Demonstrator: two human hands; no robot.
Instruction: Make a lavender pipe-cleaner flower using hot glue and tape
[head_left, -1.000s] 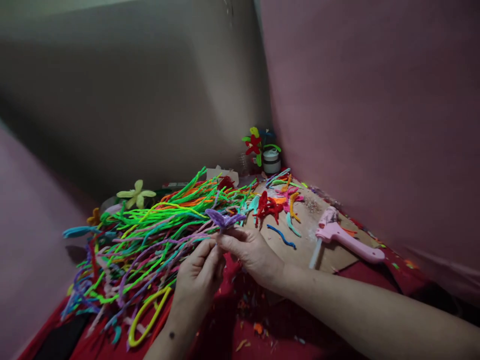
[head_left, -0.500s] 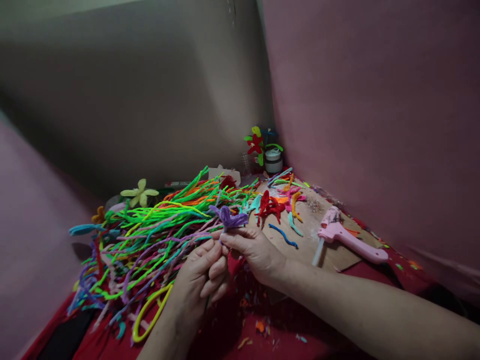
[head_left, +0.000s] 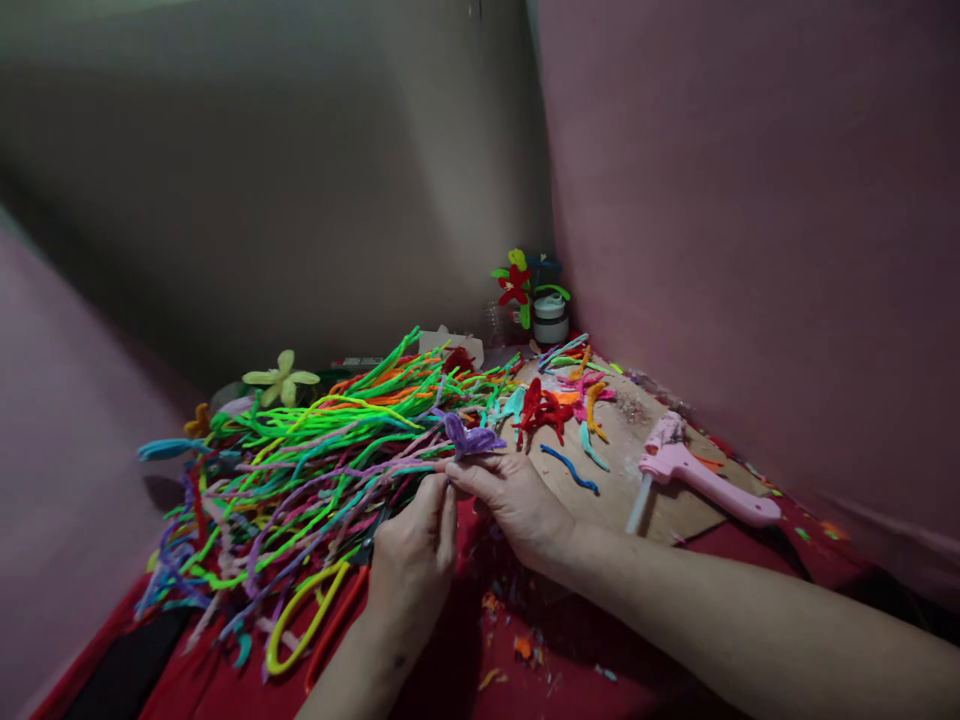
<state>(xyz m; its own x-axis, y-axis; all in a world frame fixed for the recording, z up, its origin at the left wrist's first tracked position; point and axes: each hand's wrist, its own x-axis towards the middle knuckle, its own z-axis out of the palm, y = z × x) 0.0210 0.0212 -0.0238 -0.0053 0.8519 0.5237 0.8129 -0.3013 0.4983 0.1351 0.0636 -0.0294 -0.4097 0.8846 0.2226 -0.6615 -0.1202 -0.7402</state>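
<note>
A purple pipe-cleaner flower (head_left: 472, 438) sticks up from the fingertips of my right hand (head_left: 521, 505), which pinches it low down with thumb and forefinger. Just below and to the left, the thumb and forefinger of my left hand (head_left: 416, 540) press together at the flower's base, with the back of the hand toward me. What lies between the left fingertips is mostly hidden. Beside my left wrist lie scissors with a yellow handle loop (head_left: 281, 645) and a red one. Behind both hands spreads a heap of colourful pipe cleaners (head_left: 300, 470).
A pink glue gun (head_left: 709, 482) rests on cardboard (head_left: 622, 470) at right. Nearby are red pipe-cleaner pieces (head_left: 541, 410) and a blue strip (head_left: 568, 468). Finished flowers (head_left: 515, 285) stand by a grey-lidded jar (head_left: 551, 318). A yellow flower (head_left: 282, 378) is at left. Scraps litter the red cloth (head_left: 555, 650).
My left hand has rolled over, its curled fingers turning out of sight, and has shifted slightly right. The scissors' red handle now shows. The purple flower has tilted a little to the right.
</note>
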